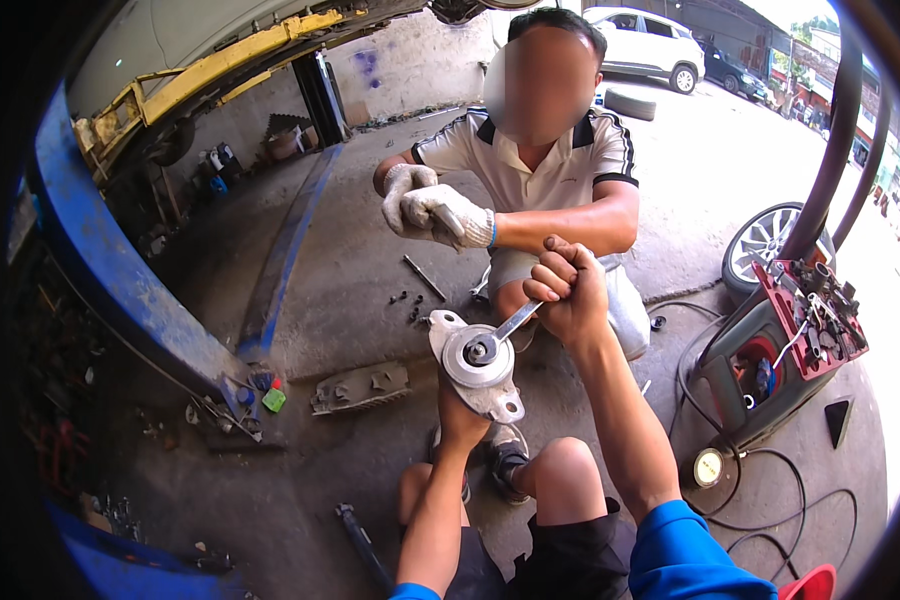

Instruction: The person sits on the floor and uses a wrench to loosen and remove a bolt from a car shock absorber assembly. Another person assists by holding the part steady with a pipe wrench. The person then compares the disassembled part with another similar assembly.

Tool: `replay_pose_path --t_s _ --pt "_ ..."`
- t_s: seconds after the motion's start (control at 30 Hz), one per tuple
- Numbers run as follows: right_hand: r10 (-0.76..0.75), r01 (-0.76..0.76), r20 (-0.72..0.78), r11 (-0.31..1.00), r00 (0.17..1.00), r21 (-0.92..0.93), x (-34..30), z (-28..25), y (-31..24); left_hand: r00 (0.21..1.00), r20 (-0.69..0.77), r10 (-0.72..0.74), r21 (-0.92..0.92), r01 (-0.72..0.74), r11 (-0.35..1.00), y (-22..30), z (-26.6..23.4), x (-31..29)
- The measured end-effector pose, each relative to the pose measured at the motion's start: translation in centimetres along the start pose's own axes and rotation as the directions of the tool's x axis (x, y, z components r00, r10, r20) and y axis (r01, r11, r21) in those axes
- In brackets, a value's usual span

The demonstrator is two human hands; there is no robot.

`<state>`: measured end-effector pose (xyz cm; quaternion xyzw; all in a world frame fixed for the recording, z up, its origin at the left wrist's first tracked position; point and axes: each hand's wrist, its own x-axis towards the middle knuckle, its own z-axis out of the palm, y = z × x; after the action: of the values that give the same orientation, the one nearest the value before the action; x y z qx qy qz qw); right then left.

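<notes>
In front of my knees, my left hand (462, 412) is closed on a round silver metal part with two bolt ears (458, 378), supporting it from below. Most of those fingers are hidden behind the part. My right hand (570, 290) is wrapped round the upper end of a wrench (518, 320), which slants down to the left. The wrench's lower end sits over the nut (479, 351) at the part's centre. Opposite me, a person (530, 160) in a white shirt crouches with both gloved hands (435, 210) together, apart from the part.
At right stands a tool cart (770, 370) with a red tray of tools (820, 310), near a wheel (765, 240). A black hose (800, 500) loops across the floor. A blue lift post (140, 260) rises at left. Small dark pieces and a rod (425, 277) lie ahead.
</notes>
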<state>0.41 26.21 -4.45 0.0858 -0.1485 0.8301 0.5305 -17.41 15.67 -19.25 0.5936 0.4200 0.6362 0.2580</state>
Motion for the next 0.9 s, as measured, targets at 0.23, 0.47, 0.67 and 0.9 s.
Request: replay_pose_path --t_s 0.23,0.47,0.67,0.9 --pt "-0.007 0.006 -0.033 0.999 0.999 -0.034 0.2 0.1 -0.3 0.999 0.009 0.032 0.023 -0.032 0.999 0.6 0.2 0.4" --pt "0.027 -0.028 -0.035 0.999 0.999 -0.022 0.6 -0.5 0.0 1.0 0.009 -0.013 -0.006 0.013 1.0 1.3 -0.2 0.2" --pt "0.023 -0.024 -0.046 0.999 0.999 -0.033 0.4 0.0 -0.3 1.0 0.022 0.016 0.022 -0.017 1.0 0.6 0.0 0.2" --pt "0.041 -0.042 -0.035 0.999 0.999 -0.02 0.6 -0.1 -0.5 0.999 0.016 0.038 0.006 -0.038 0.999 1.9 0.3 0.7"
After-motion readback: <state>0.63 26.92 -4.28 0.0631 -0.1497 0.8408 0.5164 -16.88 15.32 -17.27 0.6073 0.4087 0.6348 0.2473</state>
